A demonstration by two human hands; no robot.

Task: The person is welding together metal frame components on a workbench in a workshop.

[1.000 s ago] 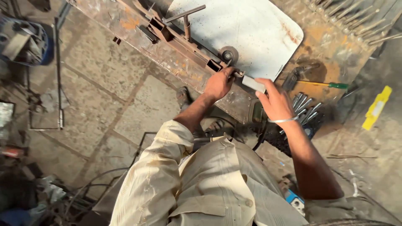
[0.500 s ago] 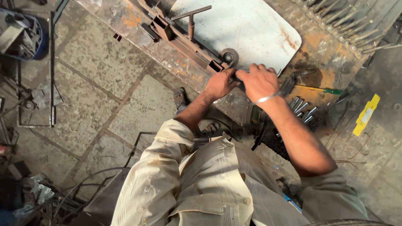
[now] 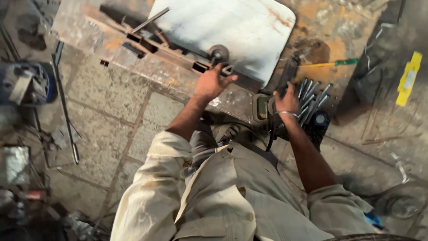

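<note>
My left hand (image 3: 210, 83) reaches up to the edge of a rusty metal bench (image 3: 89, 27). Its fingertips pinch a small angular metal piece (image 3: 226, 69) just below a round dark wheel (image 3: 219, 53). My right hand (image 3: 287, 100), with a thin bracelet on the wrist, rests with spread fingers on a bundle of short grey metal rods (image 3: 312, 96) lying lower on the right. It grips none of them. A white, rust-stained metal sheet (image 3: 232, 29) lies on the bench above both hands.
Square steel tubes (image 3: 138, 40) lie along the bench's left part. A screwdriver with a green handle (image 3: 331, 63) lies right of the sheet, and a yellow object (image 3: 408, 79) lies farther right. A long rod (image 3: 64, 102) and blue clutter (image 3: 26, 85) sit on the stone floor at left.
My right hand has left the piece at the bench edge and dropped down to the right onto the rods. My left hand stays at the bench edge with the small piece.
</note>
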